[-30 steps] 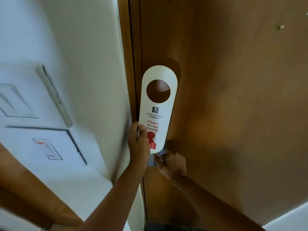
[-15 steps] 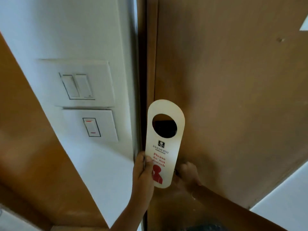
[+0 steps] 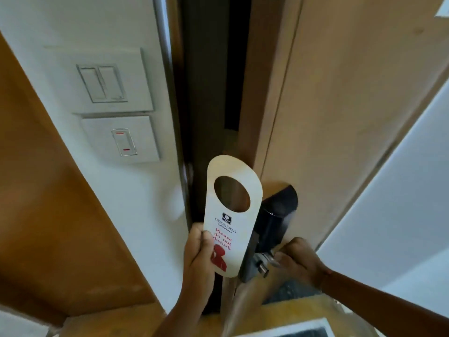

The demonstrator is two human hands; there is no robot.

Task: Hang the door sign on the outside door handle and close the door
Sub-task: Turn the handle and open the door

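Observation:
My left hand (image 3: 198, 254) holds a white "Please do not disturb" door sign (image 3: 230, 215) by its lower left corner, upright, with its round hole at the top. The sign stands in front of the door's edge. My right hand (image 3: 297, 259) grips the metal inside door handle (image 3: 266, 260) on the black lock plate (image 3: 272, 224). The wooden door (image 3: 340, 117) is ajar, with a dark gap (image 3: 206, 93) between it and the frame. The outside handle is hidden.
A white wall on the left carries a double switch plate (image 3: 102, 82) and a single switch (image 3: 124, 142) below it. A brown wooden panel (image 3: 48, 215) lies at lower left. A white wall (image 3: 401, 215) stands to the right of the door.
The door has swung open, showing a dark gap at the frame and the black lock plate. My right hand has pulled the handle inward. The sign stays in my left hand.

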